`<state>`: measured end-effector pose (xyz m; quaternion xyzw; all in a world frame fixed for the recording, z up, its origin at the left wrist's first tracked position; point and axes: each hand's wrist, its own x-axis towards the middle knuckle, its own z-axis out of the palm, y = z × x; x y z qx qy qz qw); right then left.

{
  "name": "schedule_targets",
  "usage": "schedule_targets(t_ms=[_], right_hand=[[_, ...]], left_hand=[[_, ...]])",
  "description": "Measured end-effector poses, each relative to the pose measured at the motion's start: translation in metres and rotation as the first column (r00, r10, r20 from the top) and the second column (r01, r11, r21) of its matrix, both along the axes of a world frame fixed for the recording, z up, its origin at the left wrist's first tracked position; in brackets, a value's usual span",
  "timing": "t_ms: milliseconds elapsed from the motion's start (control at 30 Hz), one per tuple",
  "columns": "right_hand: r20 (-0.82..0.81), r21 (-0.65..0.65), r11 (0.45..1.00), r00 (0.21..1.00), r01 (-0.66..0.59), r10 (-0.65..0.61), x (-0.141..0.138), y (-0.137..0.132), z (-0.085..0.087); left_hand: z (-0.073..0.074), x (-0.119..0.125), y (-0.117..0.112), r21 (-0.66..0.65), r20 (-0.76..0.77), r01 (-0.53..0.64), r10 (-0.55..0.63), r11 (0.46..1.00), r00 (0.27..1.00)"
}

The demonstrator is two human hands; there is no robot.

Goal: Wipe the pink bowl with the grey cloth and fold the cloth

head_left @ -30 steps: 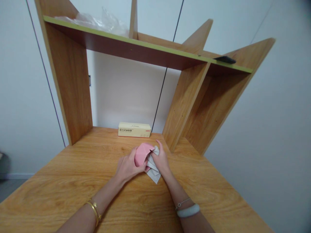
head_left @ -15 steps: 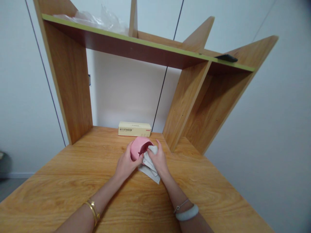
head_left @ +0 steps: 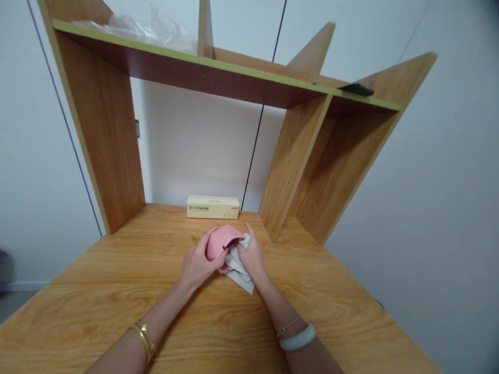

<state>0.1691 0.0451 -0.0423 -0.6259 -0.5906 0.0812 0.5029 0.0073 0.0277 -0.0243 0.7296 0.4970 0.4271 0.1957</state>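
Note:
My left hand grips a small pink bowl, tipped on its side just above the wooden desk, its opening turned to the right. My right hand is closed on a crumpled white cloth and presses it against the bowl's opening. One corner of the cloth hangs down onto the desk. A gold bangle sits on my left wrist, and a pale bangle with a thin chain on my right.
A long beige box lies at the back of the desk against the wall. Wooden uprights stand left and right under a shelf carrying clear plastic and a dark flat object.
The bowl has turned in my left hand, its opening now facing more to the right. My right hand with the cloth has shifted slightly against it.

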Motion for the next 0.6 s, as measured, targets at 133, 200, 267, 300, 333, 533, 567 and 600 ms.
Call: schedule_targets(t_ms=[133, 200, 267, 300, 333, 533, 567, 600], right_hand=[[-0.17, 0.062, 0.998, 0.985, 0.018, -0.007, -0.004, 0.004, -0.008], [-0.244, 0.087, 0.996, 0.969, -0.004, 0.025, -0.005, 0.006, -0.011], [-0.287, 0.104, 0.994, 0.956, -0.038, 0.067, -0.007, 0.007, -0.012], [-0.297, 0.104, 0.993, 0.952, -0.051, 0.08, -0.008, 0.008, -0.012], [-0.297, 0.095, 0.994, 0.951, -0.056, 0.081, -0.008, 0.008, -0.011], [0.022, -0.045, 0.997, 0.998, 0.062, -0.061, -0.004, -0.001, 0.004], [0.102, -0.055, 0.996, 0.993, 0.07, -0.064, -0.001, -0.003, 0.007], [0.172, -0.055, 0.996, 0.983, 0.067, -0.057, 0.001, -0.005, 0.01]], left_hand=[[-0.007, 0.004, 0.004, -0.007, 0.171, 0.082, -0.079, 0.997, 0.982], [-0.011, 0.009, 0.005, 0.018, 0.231, 0.146, -0.146, 0.989, 0.962], [-0.013, 0.012, 0.004, 0.037, 0.271, 0.189, -0.192, 0.981, 0.943], [-0.013, 0.012, 0.004, 0.045, 0.286, 0.2, -0.205, 0.979, 0.936], [-0.012, 0.012, 0.004, 0.047, 0.292, 0.2, -0.205, 0.979, 0.934], [-0.004, 0.002, 0.006, -0.082, 0.001, -0.044, 0.044, 0.996, 0.999], [-0.002, 0.001, 0.005, -0.088, -0.054, -0.043, 0.039, 0.995, 0.998], [-0.001, 0.0, 0.004, -0.088, -0.087, -0.02, 0.012, 0.996, 0.996]])
